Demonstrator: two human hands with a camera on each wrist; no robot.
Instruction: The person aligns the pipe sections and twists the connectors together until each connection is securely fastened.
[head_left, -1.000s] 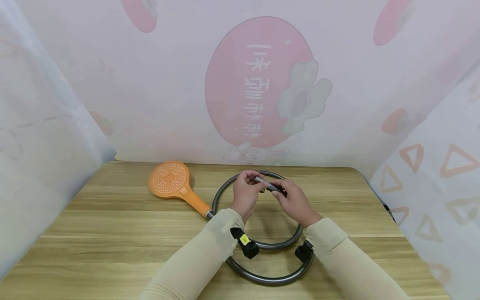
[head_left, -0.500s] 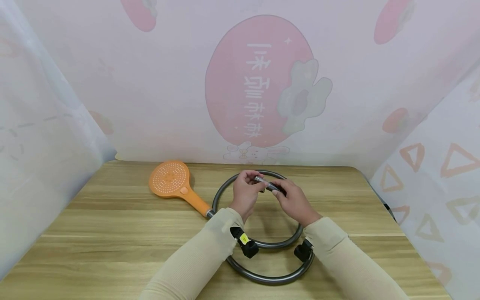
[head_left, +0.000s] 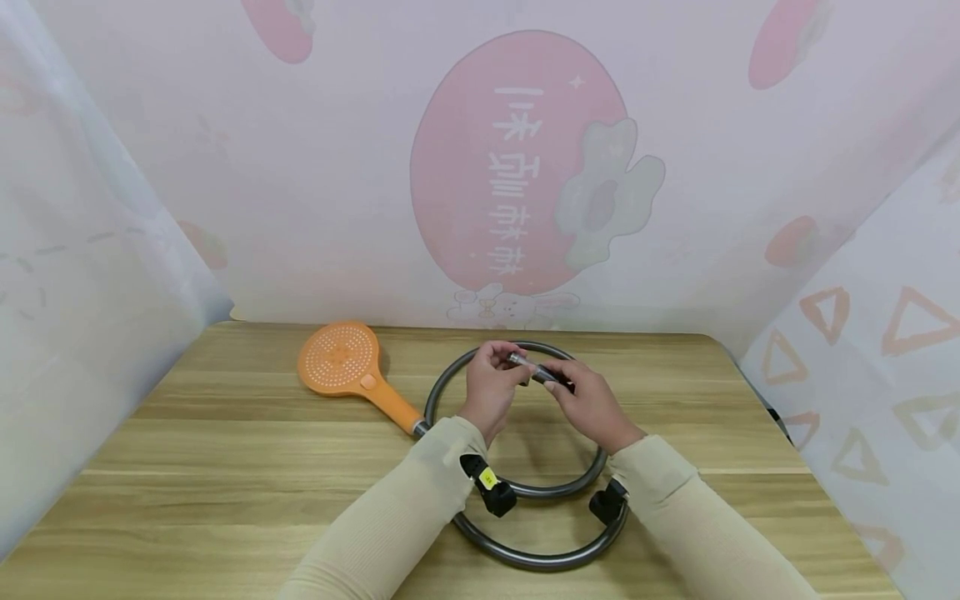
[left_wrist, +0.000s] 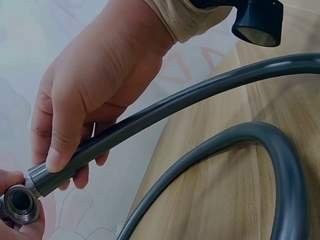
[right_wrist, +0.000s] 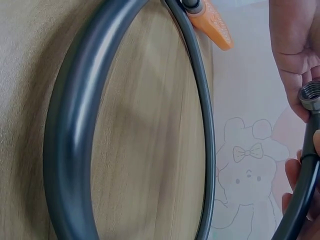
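Observation:
A grey shower hose (head_left: 547,562) lies looped on the table, running from an orange shower head (head_left: 341,358) at the left. Its free end is raised above the loops between both hands. My left hand (head_left: 491,387) pinches the metal nut (left_wrist: 33,212), whose threaded opening shows in both wrist views. Just behind that nut, my right hand (head_left: 592,404) grips the hose, thumb on top and fingers underneath. In the left wrist view the right hand (left_wrist: 95,75) is seen across the hose; the right wrist view has the left hand (right_wrist: 295,50) beside the nut.
The wood-grain table (head_left: 225,492) reaches back to a pale printed curtain (head_left: 337,208). Similar cloth hangs at both sides. A black wrist camera (head_left: 498,497) sits under the left sleeve, another black camera (head_left: 607,502) under the right, both above the hose loops.

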